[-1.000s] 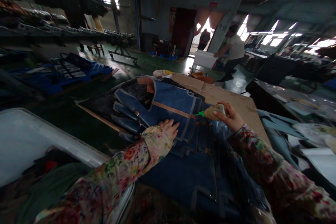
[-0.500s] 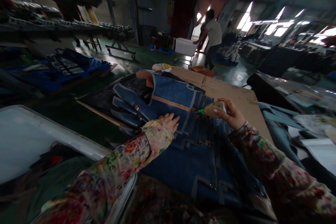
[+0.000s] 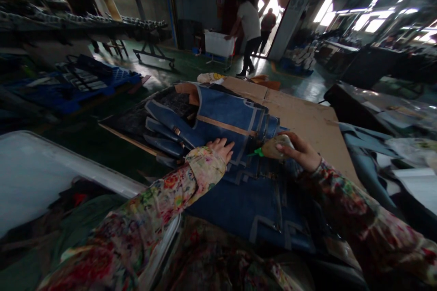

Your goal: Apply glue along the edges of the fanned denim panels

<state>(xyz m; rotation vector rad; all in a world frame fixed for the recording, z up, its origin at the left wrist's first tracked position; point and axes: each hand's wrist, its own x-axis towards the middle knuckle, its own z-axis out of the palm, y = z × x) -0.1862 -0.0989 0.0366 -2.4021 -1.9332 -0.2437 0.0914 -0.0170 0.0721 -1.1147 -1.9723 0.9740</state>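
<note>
— What's this place looking like from where you're standing?

— A dim workshop with a glossy green floor, and a cardboard-topped table (image 3: 307, 118) is sitting in the middle of it. Everything I'm describing is lying around that table. A stack of blue pieces (image 3: 225, 122) is covering its near-left part, flat stiff panels with pale grey edging and one tan strip.

— And the hands?

— The left hand (image 3: 223, 149) is lying flat, fingers spread and open, pressing on the near edge of that stack. The right hand (image 3: 300, 150) is curling closed around a small squeeze bottle (image 3: 273, 147), brownish and soft-looking, with its green nozzle (image 3: 256, 152) pointing at the stack's right edge, just beside it.

— How many things are you counting?

— Two hands in floral sleeves, one bottle, one stack; I cannot tell how many panels. Left of the table a white plastic bin (image 3: 68, 168) is standing. Beyond the table's far end two people (image 3: 251, 27) are moving by the doorway, one pushing a white tub (image 3: 218, 44).
</note>
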